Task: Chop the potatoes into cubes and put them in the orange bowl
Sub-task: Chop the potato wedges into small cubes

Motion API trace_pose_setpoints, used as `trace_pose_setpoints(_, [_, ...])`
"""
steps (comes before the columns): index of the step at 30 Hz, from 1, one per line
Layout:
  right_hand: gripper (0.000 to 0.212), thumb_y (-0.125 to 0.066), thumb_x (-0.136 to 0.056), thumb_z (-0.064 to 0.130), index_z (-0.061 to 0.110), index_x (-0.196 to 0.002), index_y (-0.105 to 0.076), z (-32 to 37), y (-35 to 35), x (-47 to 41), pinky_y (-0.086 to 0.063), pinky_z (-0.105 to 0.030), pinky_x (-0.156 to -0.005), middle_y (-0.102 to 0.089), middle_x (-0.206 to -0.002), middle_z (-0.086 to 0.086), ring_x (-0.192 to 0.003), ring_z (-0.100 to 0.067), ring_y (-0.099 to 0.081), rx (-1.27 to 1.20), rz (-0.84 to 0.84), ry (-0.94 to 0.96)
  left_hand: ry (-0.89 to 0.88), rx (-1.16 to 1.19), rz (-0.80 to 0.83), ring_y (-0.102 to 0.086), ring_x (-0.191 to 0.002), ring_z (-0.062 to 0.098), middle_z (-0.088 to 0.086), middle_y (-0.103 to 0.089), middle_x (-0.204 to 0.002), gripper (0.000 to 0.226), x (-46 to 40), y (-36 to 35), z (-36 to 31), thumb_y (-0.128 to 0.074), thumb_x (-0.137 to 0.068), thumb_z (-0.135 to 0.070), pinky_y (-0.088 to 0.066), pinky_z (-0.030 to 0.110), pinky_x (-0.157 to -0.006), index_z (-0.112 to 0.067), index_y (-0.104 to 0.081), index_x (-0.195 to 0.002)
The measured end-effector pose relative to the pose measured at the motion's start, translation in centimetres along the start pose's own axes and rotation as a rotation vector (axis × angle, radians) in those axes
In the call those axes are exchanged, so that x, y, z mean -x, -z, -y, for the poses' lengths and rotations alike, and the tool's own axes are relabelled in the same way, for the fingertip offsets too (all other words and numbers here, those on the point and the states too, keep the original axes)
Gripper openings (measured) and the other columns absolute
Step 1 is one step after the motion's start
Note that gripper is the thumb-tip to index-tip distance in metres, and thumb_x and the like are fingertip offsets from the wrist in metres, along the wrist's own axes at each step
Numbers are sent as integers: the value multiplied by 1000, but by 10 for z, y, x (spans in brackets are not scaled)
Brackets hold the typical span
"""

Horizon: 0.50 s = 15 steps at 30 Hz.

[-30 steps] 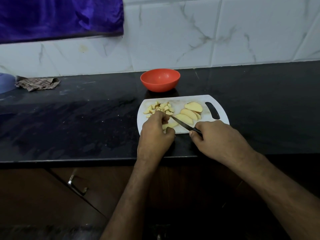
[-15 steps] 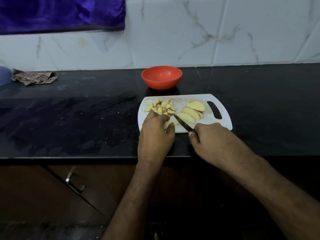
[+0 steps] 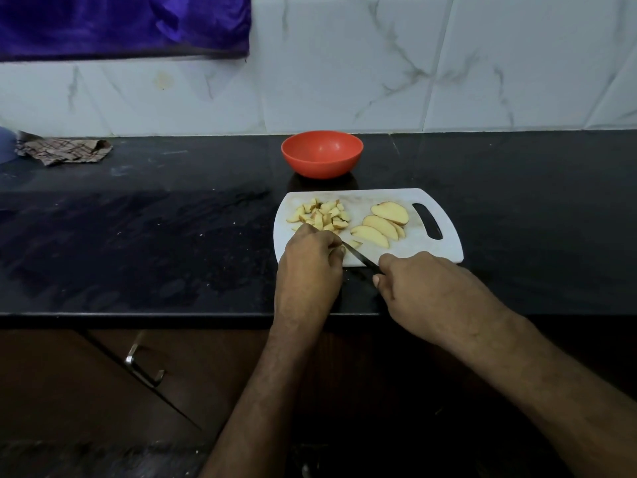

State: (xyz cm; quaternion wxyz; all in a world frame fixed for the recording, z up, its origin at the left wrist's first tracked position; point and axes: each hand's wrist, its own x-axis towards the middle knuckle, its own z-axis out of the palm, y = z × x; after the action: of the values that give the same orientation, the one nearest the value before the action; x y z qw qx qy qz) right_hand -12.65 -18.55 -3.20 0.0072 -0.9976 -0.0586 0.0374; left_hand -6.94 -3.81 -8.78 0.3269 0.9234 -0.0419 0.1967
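Note:
A white cutting board [image 3: 444, 251] lies on the black counter. A heap of potato cubes [image 3: 322, 215] covers its far left part, and three potato slices [image 3: 381, 225] lie to the right. My left hand [image 3: 310, 267] presses down on a potato piece at the board's near edge; the piece is mostly hidden under my fingers. My right hand [image 3: 424, 291] grips a black knife [image 3: 360, 257], whose blade points left toward my left fingers. One small cut piece [image 3: 355, 243] lies just beyond the blade. Behind the board stands the orange bowl [image 3: 322, 154], empty.
A crumpled checked cloth [image 3: 63, 151] lies at the counter's far left, beside a blue object [image 3: 6, 144] at the frame edge. A tiled wall backs the counter. Below the front edge is a dark cabinet with a metal handle [image 3: 143, 365].
The knife blade has slid closer to my left fingers and a small cut piece now lies free beside it. The view has shifted slightly; both hands stay at the board's near edge.

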Motion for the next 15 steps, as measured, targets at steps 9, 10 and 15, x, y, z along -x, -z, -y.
trace_pose_setpoints(9, [33,-29,-107,43,21,-120,-50,4,1,-3,-37,-33,-66,-43,-83,1,-80,-20,-47,15,-4,-22,16,25,3,-58,-92,11,-6,-60,-107,16,-1,0,0,-65,-97,-27,-51,30,-84,-20,-75,-108])
trace_pose_setpoints(10, [32,-30,-107,41,21,-121,-50,5,1,-5,-37,-33,-65,-42,-83,1,-80,-21,-47,20,-2,-24,17,21,8,-57,-92,10,-6,-59,-107,16,-1,0,0,-65,-97,-27,-50,29,-83,-20,-75,-108])
trace_pose_setpoints(15, [26,-37,-106,35,21,-123,-51,4,3,-14,-40,-34,-68,-44,-86,1,-84,-21,-50,5,98,-5,39,15,-13,-56,-90,10,-5,-58,-109,16,0,0,-1,-63,-97,-27,-45,25,-79,-19,-73,-108])
